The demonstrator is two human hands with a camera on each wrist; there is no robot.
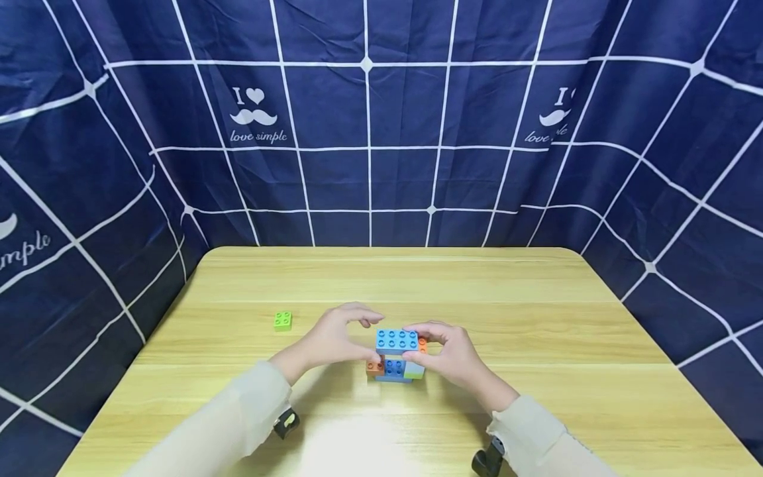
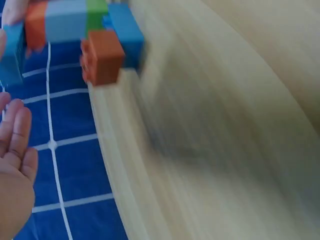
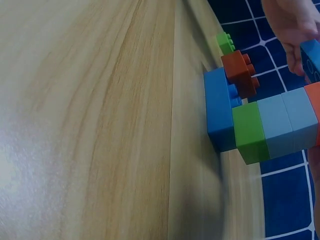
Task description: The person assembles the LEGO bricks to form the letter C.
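Note:
A toy-brick stack stands on the table. Its blue base brick (image 3: 219,110) carries a brown-orange brick (image 2: 106,57) on the left and a column on the right: a green brick (image 3: 249,132), light-blue bricks (image 3: 282,120), then an orange brick (image 1: 422,345). At the column's top, a long blue brick (image 1: 397,340) reaches out leftward over the base. My right hand (image 1: 450,354) pinches this long brick near its right end, thumb in front and fingers behind. To its left, my left hand (image 1: 340,338) is spread with fingers extended, its thumb close to the brown-orange brick.
A small lime-green brick (image 1: 283,321) lies on the wooden table (image 1: 501,285), left of and beyond the stack. Dark blue curtains (image 1: 322,132) with white lines hang behind the table and at both sides.

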